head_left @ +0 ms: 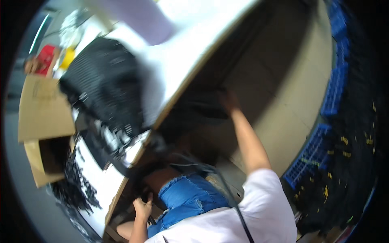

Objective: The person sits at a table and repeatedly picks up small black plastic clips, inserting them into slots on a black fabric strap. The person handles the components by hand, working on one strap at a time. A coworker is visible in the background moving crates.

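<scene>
My right hand (229,102) is stretched out beside the table's edge, over the shaded floor. Its fingers are smeared by motion and lie against dark black material (200,104); whether they grip it I cannot tell. Low by my knee, my left hand (143,207) is closed with its thumb raised. A dark strip shows next to that wrist, but what the fingers hold is hidden. On the white table (184,60) sits a black textured bag (107,77), blurred, with straps and buckles (115,139) trailing toward me.
An open cardboard box (46,111) stands beyond the table at the left, near a pile of black straps (77,186). A purple roll-like object (139,20) lies across the far table. Blue plastic crates (310,156) and black material with yellow bits (344,174) line the right. A person in red (46,58) is at the far left.
</scene>
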Action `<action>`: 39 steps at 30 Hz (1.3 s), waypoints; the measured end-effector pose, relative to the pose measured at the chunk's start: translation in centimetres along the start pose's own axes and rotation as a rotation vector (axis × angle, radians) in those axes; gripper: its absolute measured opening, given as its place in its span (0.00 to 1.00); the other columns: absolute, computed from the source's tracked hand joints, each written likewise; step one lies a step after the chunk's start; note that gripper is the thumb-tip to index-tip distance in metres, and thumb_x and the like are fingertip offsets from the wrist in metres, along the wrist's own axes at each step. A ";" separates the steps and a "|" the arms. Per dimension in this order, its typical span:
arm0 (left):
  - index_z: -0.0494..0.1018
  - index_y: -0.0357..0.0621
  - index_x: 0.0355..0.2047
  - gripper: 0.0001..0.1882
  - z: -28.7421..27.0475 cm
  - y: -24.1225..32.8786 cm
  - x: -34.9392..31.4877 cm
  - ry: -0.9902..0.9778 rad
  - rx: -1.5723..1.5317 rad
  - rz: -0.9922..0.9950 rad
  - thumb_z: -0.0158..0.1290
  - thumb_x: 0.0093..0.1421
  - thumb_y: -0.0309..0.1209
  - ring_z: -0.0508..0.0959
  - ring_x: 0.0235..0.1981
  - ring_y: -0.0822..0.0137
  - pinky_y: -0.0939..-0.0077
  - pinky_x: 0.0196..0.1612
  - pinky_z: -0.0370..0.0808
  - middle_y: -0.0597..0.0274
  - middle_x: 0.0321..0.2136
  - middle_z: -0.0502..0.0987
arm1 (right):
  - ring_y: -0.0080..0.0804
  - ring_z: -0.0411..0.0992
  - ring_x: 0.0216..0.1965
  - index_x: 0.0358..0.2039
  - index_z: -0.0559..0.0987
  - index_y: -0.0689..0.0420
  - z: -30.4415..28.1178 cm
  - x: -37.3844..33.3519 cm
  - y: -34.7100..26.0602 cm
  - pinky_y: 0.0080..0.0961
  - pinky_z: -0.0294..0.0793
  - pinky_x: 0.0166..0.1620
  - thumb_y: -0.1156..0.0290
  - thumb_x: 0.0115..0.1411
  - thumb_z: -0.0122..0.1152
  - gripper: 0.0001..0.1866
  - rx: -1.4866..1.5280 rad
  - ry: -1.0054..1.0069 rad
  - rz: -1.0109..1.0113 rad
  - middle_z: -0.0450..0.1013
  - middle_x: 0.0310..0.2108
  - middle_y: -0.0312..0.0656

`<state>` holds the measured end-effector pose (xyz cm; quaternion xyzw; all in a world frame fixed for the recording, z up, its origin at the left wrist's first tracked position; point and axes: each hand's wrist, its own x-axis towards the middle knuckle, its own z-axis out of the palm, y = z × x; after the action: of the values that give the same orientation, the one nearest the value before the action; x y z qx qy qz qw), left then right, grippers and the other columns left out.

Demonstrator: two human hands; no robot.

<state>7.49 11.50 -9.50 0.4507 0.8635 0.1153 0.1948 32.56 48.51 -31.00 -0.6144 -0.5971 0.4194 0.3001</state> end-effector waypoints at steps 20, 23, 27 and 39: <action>0.65 0.33 0.35 0.18 -8.4 -3.1 -7.5 -0.058 -1.914 0.019 0.40 0.60 0.39 0.63 0.13 0.80 0.88 0.15 0.63 0.65 0.15 0.64 | 0.29 0.69 0.19 0.29 0.75 0.63 5.3 -30.4 -24.8 0.19 0.66 0.23 0.81 0.46 0.54 0.07 0.132 -0.651 -0.982 0.70 0.19 0.44; 0.65 0.32 0.39 0.23 -8.9 -5.6 -9.0 0.120 -1.925 0.039 0.35 0.61 0.43 0.61 0.12 0.82 0.91 0.14 0.60 0.66 0.14 0.64 | 0.33 0.67 0.18 0.28 0.74 0.62 7.3 -34.0 -32.7 0.24 0.66 0.23 0.81 0.40 0.58 0.11 0.278 -0.777 -1.350 0.70 0.20 0.43; 0.63 0.30 0.42 0.20 -9.6 -7.3 -10.1 0.209 -1.996 0.042 0.37 0.57 0.36 0.60 0.11 0.83 0.91 0.13 0.59 0.66 0.14 0.65 | 0.51 0.60 0.48 0.50 0.57 0.69 12.8 -34.0 -39.1 0.35 0.60 0.49 0.68 0.45 0.60 0.35 -0.113 -0.517 -1.428 0.60 0.47 0.58; 0.70 0.37 0.31 0.09 -7.8 -7.9 -9.2 0.583 -1.502 -0.155 0.49 0.55 0.32 0.67 0.17 0.81 0.86 0.19 0.64 0.66 0.17 0.71 | 0.26 0.67 0.19 0.32 0.72 0.63 12.3 -37.0 -36.4 0.19 0.66 0.23 0.77 0.44 0.60 0.12 0.141 -0.976 -1.024 0.68 0.22 0.41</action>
<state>3.06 -0.72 -3.34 0.0902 0.6003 0.7636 0.2201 6.69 14.29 0.76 0.0219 -0.8486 0.4906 0.1969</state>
